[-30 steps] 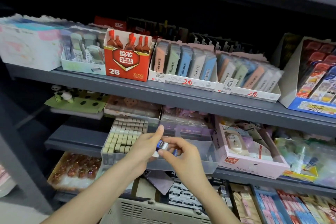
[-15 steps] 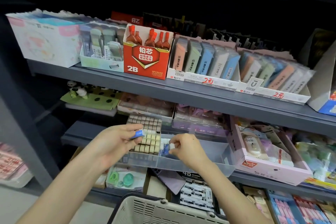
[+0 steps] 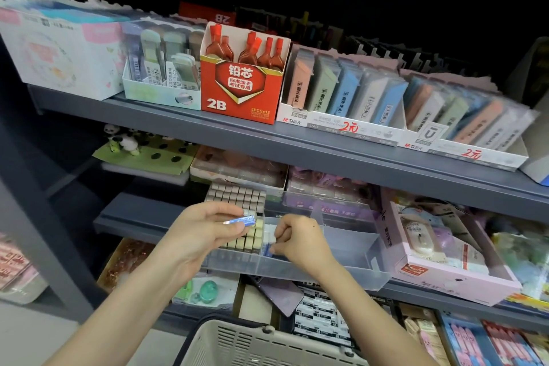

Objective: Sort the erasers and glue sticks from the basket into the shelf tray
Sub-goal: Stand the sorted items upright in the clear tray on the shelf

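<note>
My left hand (image 3: 202, 235) pinches a small blue-sleeved eraser (image 3: 239, 220) between thumb and fingers, just above the left compartment of the clear shelf tray (image 3: 350, 272). That compartment holds several rows of small beige erasers (image 3: 246, 239). My right hand (image 3: 300, 239) reaches into the tray's middle compartment with fingers curled round a white and blue eraser (image 3: 269, 246), set against others there. The tray's right part shows nothing in it. The beige slotted basket (image 3: 237, 342) sits at the bottom edge, below my forearms.
Above the tray runs a grey shelf (image 3: 297, 151) with a red 2B lead box (image 3: 242, 83) and pastel eraser boxes (image 3: 341, 92). A pink box (image 3: 439, 261) stands right of the tray. Packaged stationery fills the lower shelf behind the basket.
My hands have parted: the left has drawn left with the blue-sleeved eraser, and the right has lowered into the tray's middle compartment. The view has shifted left and closer.
</note>
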### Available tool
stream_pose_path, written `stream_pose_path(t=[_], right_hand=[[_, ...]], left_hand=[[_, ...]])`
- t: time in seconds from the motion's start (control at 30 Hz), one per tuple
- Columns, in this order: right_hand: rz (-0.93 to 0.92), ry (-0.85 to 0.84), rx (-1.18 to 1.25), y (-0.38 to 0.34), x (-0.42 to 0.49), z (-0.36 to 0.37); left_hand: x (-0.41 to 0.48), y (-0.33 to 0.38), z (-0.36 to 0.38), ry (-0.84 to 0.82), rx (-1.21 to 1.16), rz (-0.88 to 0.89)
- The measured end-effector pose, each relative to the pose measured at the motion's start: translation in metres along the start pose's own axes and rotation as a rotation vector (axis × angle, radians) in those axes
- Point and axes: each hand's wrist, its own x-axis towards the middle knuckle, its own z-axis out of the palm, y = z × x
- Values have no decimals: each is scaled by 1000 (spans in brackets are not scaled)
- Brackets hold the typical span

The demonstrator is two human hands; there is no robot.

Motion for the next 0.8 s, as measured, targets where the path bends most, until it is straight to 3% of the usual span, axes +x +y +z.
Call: stream_pose_path(t=[0.2, 0.37, 0.47, 0.6, 0.8], right_hand=[[23, 54, 248, 1, -17, -20], [-136, 85, 585, -13, -39, -35], [-264, 125, 447, -16, -47, -32], [-445, 360, 37, -8, -48, -25], [-335, 270, 73, 4, -55, -27]], left_hand=[[-1, -2, 11, -9, -31, 34], [-1, -5, 21, -51, -61, 18], [-4, -6, 29, -84, -13, 13], [-7, -9, 37, -96, 210, 89], [-7, -4, 40, -173, 132, 62]])
